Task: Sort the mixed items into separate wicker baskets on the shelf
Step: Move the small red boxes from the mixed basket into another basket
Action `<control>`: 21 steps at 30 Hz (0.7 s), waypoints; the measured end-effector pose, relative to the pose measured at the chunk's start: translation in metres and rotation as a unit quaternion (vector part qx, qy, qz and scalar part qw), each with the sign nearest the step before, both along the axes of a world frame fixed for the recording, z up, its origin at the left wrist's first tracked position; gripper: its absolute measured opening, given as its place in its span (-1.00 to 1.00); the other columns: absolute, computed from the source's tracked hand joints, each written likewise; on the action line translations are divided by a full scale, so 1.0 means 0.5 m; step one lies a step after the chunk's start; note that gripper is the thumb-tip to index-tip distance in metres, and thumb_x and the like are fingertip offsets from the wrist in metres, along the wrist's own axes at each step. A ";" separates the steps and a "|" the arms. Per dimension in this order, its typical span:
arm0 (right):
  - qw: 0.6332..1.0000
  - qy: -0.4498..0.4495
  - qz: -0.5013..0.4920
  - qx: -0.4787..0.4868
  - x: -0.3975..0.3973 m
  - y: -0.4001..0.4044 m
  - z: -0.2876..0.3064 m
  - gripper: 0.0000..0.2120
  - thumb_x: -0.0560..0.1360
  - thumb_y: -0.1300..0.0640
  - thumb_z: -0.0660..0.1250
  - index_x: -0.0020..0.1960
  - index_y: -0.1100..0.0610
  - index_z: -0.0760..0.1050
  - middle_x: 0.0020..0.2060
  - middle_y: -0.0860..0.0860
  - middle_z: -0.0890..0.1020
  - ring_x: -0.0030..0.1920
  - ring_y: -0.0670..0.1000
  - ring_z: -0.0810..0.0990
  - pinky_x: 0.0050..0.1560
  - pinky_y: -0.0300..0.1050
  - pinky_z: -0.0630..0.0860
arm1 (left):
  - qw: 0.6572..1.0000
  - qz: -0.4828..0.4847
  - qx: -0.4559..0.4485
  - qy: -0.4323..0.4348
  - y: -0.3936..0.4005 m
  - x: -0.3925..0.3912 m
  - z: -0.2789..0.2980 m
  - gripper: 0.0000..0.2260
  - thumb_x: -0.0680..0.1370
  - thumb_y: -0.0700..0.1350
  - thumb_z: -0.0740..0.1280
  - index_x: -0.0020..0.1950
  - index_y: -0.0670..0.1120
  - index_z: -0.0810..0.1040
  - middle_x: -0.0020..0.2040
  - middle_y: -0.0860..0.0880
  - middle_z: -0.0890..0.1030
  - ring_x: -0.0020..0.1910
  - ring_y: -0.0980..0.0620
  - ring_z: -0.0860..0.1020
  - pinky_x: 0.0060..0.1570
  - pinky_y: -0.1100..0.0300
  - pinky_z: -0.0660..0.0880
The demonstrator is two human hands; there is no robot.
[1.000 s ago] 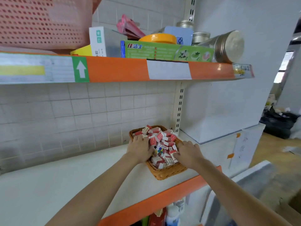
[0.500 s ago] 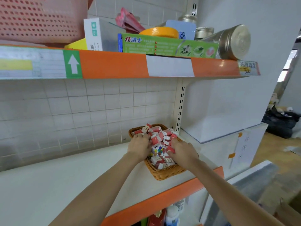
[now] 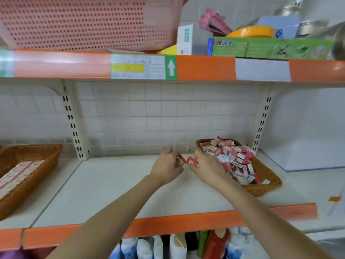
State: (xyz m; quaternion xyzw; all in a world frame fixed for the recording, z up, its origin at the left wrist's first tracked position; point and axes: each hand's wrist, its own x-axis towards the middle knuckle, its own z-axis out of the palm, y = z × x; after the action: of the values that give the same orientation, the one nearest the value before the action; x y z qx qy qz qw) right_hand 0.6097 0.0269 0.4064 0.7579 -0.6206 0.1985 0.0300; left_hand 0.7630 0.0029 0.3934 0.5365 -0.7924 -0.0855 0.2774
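Observation:
A wicker basket [image 3: 268, 174] on the right of the white shelf is heaped with several small red-and-white boxes [image 3: 231, 154]. My left hand [image 3: 166, 167] and my right hand [image 3: 207, 167] hover just left of that basket, above the shelf. Each grips small red-and-white boxes [image 3: 188, 160] that show between the two hands. A second wicker basket [image 3: 37, 161] at the far left holds neat rows of pale boxes with red stripes [image 3: 16, 174].
The white shelf board [image 3: 112, 187] has an orange front edge [image 3: 168, 226]. The upper shelf carries a pink perforated crate [image 3: 89, 21], a green box [image 3: 270, 47] and tins. Bottles [image 3: 175, 245] stand on the shelf below. Slotted uprights [image 3: 71, 120] flank the bay.
Both hands have come out of the right basket to its left, holding small boxes. The view has swung left, bringing the left basket into sight.

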 end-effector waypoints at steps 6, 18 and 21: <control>0.999 -0.008 0.042 0.014 0.161 0.005 -0.001 -0.76 0.60 -0.01 0.19 0.14 0.14 0.38 0.02 0.11 0.60 0.03 0.16 0.55 -0.14 -0.08 0.35 | 0.999 0.053 -0.002 -0.003 0.034 0.169 0.002 -0.69 0.46 -0.11 0.36 0.19 -0.13 0.53 0.03 -0.03 0.47 0.04 -0.02 0.50 -0.01 0.22 0.43; 0.995 -0.050 0.078 0.032 0.533 0.031 -0.007 -0.74 0.60 -0.02 0.19 0.13 0.16 0.40 0.04 0.13 0.61 0.05 0.18 0.54 -0.07 -0.05 0.37 | 0.997 0.078 -0.006 -0.018 0.068 0.564 0.009 -0.67 0.43 -0.11 0.39 0.19 -0.12 0.52 0.02 0.01 0.44 0.05 -0.01 0.51 0.05 0.20 0.45; 0.993 -0.055 0.095 0.038 0.600 0.038 -0.010 -0.76 0.60 -0.01 0.18 0.11 0.16 0.39 0.03 0.11 0.61 0.03 0.16 0.54 -0.02 -0.02 0.39 | 0.996 0.081 -0.015 -0.023 0.072 0.638 0.006 -0.65 0.43 -0.11 0.40 0.20 -0.10 0.52 0.00 0.05 0.39 0.01 0.06 0.44 0.01 0.28 0.37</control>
State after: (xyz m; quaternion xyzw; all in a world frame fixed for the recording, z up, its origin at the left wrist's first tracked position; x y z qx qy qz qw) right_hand 0.9096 0.0461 0.4013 0.8019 -0.5539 0.2178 -0.0519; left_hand 1.0820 0.0389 0.3966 0.5964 -0.7538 -0.0387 0.2732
